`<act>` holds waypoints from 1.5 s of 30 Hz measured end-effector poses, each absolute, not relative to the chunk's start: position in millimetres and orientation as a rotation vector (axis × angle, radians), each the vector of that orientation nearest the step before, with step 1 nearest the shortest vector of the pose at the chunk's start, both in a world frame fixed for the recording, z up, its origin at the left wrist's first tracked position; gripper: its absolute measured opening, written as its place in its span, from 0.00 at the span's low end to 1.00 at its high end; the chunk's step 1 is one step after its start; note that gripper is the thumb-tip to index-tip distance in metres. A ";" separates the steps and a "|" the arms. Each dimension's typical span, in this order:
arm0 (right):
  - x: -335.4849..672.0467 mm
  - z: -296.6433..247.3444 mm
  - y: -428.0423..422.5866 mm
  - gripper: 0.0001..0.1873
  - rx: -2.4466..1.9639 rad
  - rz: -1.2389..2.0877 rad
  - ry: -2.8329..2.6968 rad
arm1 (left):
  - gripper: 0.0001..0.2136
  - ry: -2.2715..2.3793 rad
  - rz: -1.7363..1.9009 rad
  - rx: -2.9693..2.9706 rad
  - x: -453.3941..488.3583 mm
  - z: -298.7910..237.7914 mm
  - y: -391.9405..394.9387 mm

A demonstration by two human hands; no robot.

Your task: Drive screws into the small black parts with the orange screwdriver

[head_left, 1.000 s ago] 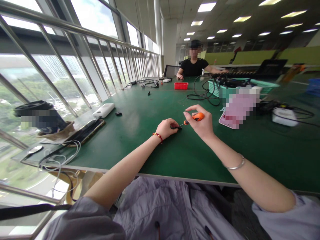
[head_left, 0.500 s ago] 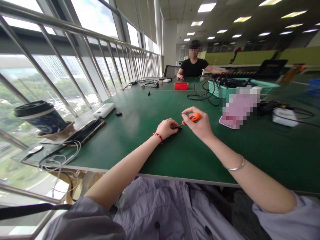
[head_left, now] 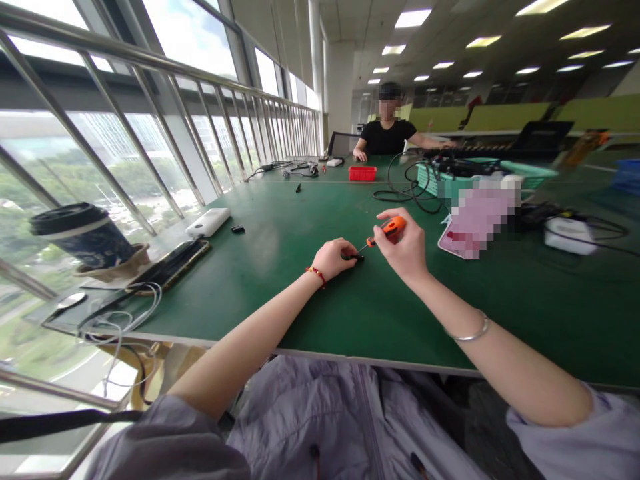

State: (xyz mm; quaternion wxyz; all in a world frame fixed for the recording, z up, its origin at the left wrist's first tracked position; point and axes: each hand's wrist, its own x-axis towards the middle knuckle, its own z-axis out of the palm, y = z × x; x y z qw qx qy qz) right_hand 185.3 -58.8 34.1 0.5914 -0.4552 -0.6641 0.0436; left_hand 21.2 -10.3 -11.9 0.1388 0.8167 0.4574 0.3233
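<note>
My right hand point(head_left: 406, 248) grips an orange and black screwdriver point(head_left: 393, 229) by its handle. The screwdriver slants down to the left, and its thin shaft reaches a small black part point(head_left: 358, 257) on the table. My left hand point(head_left: 334, 259), with a red beaded bracelet at the wrist, pinches that part and rests on the green tabletop point(head_left: 295, 293). The fingers cover much of the part, so its kind cannot be made out. Whether the tip sits in a screw is too small to see.
A phone in a pink case point(head_left: 465, 230) and a green basket point(head_left: 535, 170) of cables lie to the right. At left are a paper cup point(head_left: 83, 233), a white box-shaped device point(head_left: 209, 222) and a dark phone point(head_left: 175, 263). A red tray point(head_left: 363, 174) stands near a person point(head_left: 387, 137) across the table.
My right hand has rolled and shifted slightly, so the screwdriver's handle shows more and sits a little higher and to the right. My left hand stays in place on the black part.
</note>
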 end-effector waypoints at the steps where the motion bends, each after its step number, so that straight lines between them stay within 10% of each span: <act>1: 185.4 33.5 -58.6 0.11 -1.055 0.110 -1.544 | 0.07 1.326 0.933 2.362 21.2 -11.9 -10.4; 22: 183.9 32.7 -59.1 0.11 -1.015 0.163 -1.660 | 0.07 1.326 0.939 2.381 21.1 -11.5 -10.2; 27: 183.5 32.3 -56.9 0.26 -0.957 0.143 -1.592 | 0.07 1.328 0.941 2.365 21.7 -10.8 -10.5; 45: 183.6 37.4 -61.2 0.11 -1.122 0.147 -1.628 | 0.07 1.330 0.941 2.399 21.6 -9.9 -12.5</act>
